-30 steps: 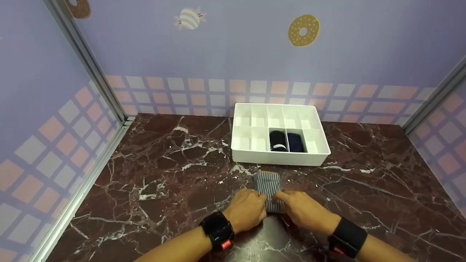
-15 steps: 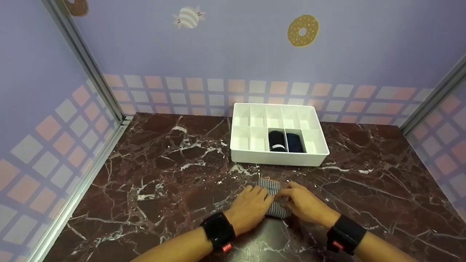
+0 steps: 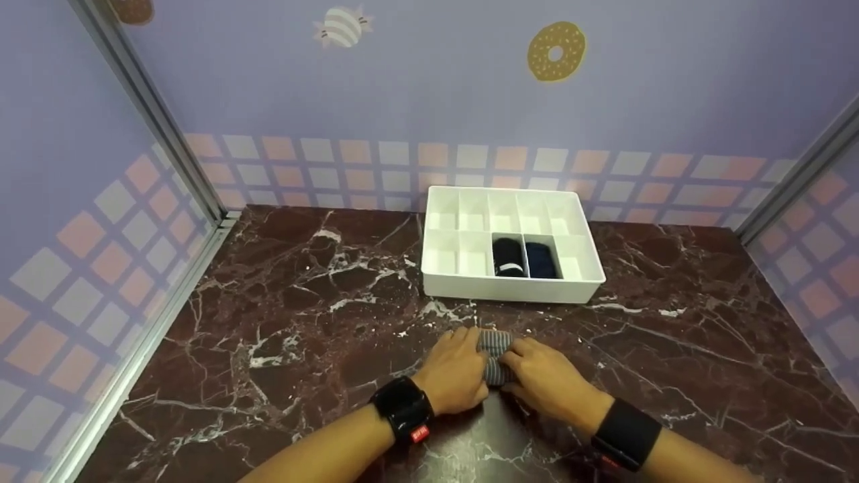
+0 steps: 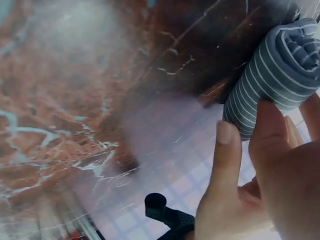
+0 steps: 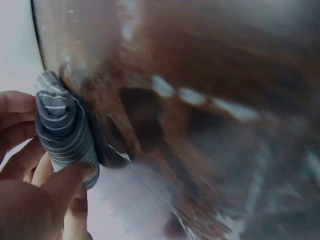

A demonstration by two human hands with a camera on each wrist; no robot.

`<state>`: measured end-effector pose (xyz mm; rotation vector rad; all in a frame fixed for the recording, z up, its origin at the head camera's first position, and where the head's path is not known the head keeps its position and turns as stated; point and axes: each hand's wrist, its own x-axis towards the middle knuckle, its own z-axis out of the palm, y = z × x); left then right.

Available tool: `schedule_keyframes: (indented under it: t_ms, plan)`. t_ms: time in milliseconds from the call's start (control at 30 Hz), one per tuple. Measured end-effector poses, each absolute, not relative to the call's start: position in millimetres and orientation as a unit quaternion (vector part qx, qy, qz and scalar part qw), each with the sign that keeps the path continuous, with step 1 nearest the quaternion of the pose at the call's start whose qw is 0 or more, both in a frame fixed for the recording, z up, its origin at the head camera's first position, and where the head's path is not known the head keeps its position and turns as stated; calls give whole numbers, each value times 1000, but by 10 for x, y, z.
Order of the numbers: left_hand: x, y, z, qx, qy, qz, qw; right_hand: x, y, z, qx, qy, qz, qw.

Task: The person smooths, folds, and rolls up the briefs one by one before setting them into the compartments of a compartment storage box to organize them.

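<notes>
On the marble table (image 3: 282, 322), in front of the white divided tray (image 3: 470, 285) that holds two dark rolls (image 3: 523, 258), your left hand (image 3: 453, 376) and right hand (image 3: 547, 382) sit close together, both gripping the rolled striped sock (image 3: 493, 349) between them.
</notes>
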<state>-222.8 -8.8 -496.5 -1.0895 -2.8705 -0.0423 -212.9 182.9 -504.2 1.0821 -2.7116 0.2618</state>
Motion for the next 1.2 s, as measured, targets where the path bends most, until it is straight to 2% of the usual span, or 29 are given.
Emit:
schedule_keyframes:
  t_ms: [200, 500, 700, 800, 867, 933, 1133, 1200]
  plan:
    - [-2209, -131, -4910, -367, -930, -23, 16, -2182, 1842, -4982, 390, -911, 127, 46]
    - [-2117, -159, -4777, -339, -931, -132, -30, -2195, 1869, -4793, 307, -909, 248, -133]
    - [-2078, -129, -4803, -383, -924, 3, 20, -2282, 1913, -4721, 245, -895, 295, -227]
    - [-2100, -104, -4836, -404, -912, 45, 59, -2294, 1923, -4705, 224, -891, 310, -244]
    - [-2138, -100, -4845, -410, -908, 48, 71, -2284, 1914, -4701, 216, -894, 313, -235]
    - [-2187, -100, -4842, -408, -910, 36, 63, -2252, 1896, -4706, 222, -908, 301, -188]
    - [-2403, -91, -4776, -367, -928, -37, -51, -2093, 1807, -4799, 325, -930, 143, 96]
    - [-2486, -90, -4764, -347, -931, -67, -87, -2076, 1779, -4864, 355, -920, 83, 145]
